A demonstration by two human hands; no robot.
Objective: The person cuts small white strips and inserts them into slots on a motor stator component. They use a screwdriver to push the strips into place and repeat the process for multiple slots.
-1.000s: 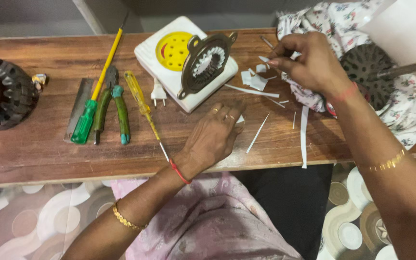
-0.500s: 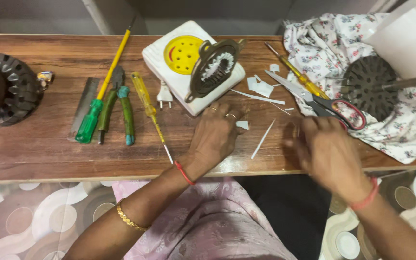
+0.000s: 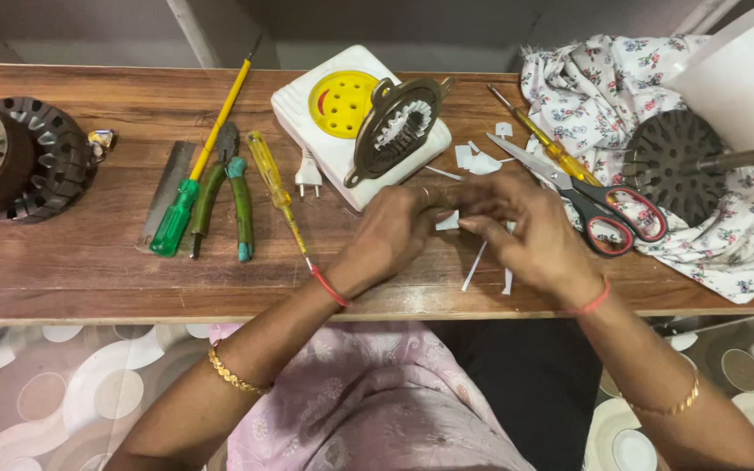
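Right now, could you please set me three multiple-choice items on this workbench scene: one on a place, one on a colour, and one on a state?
1. Where do the scissors lie?
A. Right of the hands, partly on the floral cloth
B. At the far left, by the dark round motor part
C. Under the white box

2. What colour are the handles of the pliers?
A. Red
B. Green
C. White

3. How do the left hand and the right hand stand?
A. Far apart, at the bench ends
B. Off the bench, in the lap
C. Together at mid-bench, fingertips meeting over small white strips

Answers: 1 A, the red-edged loops rest on the cloth; 2 B, both grips are green; 3 C, the fingers meet over the scraps.
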